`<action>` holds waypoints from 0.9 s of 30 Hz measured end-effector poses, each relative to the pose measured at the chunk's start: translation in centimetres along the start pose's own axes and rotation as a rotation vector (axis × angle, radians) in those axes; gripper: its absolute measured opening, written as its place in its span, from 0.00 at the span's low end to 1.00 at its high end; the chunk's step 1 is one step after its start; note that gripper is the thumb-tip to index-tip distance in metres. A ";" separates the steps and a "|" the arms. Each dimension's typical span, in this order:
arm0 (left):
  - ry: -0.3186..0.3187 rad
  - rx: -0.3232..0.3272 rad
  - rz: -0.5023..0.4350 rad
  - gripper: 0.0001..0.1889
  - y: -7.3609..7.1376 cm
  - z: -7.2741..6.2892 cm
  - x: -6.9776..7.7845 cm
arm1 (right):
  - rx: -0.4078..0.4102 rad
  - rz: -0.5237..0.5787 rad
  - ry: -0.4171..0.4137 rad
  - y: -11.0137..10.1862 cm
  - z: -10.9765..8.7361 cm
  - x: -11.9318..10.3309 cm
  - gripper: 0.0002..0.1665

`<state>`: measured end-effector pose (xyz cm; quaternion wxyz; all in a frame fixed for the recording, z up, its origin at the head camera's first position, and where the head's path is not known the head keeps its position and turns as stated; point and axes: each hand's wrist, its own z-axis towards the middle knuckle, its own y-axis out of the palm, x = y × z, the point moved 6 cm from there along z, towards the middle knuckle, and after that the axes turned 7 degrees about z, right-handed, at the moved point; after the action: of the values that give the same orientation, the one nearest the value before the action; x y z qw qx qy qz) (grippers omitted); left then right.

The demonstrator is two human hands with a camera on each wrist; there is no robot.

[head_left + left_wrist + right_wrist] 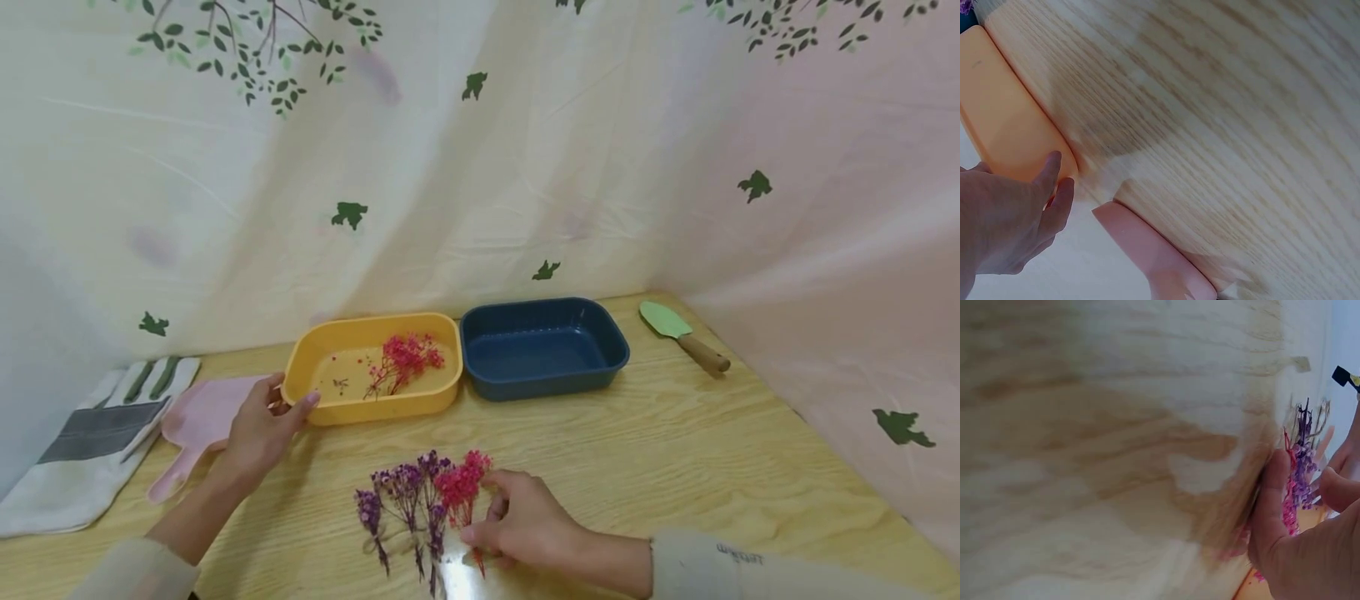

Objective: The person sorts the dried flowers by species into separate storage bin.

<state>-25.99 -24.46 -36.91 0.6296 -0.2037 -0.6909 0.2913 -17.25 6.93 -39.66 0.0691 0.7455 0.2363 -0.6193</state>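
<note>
At the left end of a yellow tray (390,407), my left hand (258,429) holds the corner, thumb along the front wall and fingers around the side. Pink dried flowers (408,358) lie inside that tray. My right hand (525,521) is at a small bunch of pink dried flowers (461,483) on the table, its thumb across the stems and its index finger beside the blooms. Several purple dried flower bunches (401,487) lie side by side just left of it. In the right wrist view, pink stems (1289,500) show between thumb and fingers.
A dark blue tray (543,385) stands against the yellow one's right side. Farther right lies a green trowel (675,325) with a wooden handle. A pink dustpan-shaped piece (213,408) and a striped cloth (105,433) lie at left. Printed fabric (480,167) hangs behind the table.
</note>
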 end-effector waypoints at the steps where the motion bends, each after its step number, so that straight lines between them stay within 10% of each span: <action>1: -0.002 0.000 0.003 0.43 0.0 0.0 0.0 | 0.004 -0.037 -0.006 0.1 0.1 -0.1 0.47; 14: -0.037 -0.018 0.025 0.46 0.2 0.1 -0.3 | 0.070 -0.508 -0.100 0.9 0.6 -0.4 0.52; 27: -0.003 -0.002 0.017 0.44 0.1 0.0 -0.1 | 0.030 -0.276 -0.221 0.3 0.2 -0.6 0.38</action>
<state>-25.95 -24.44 -37.00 0.6258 -0.2096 -0.6904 0.2962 -17.40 6.38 -39.22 -0.0021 0.6342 0.3182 -0.7047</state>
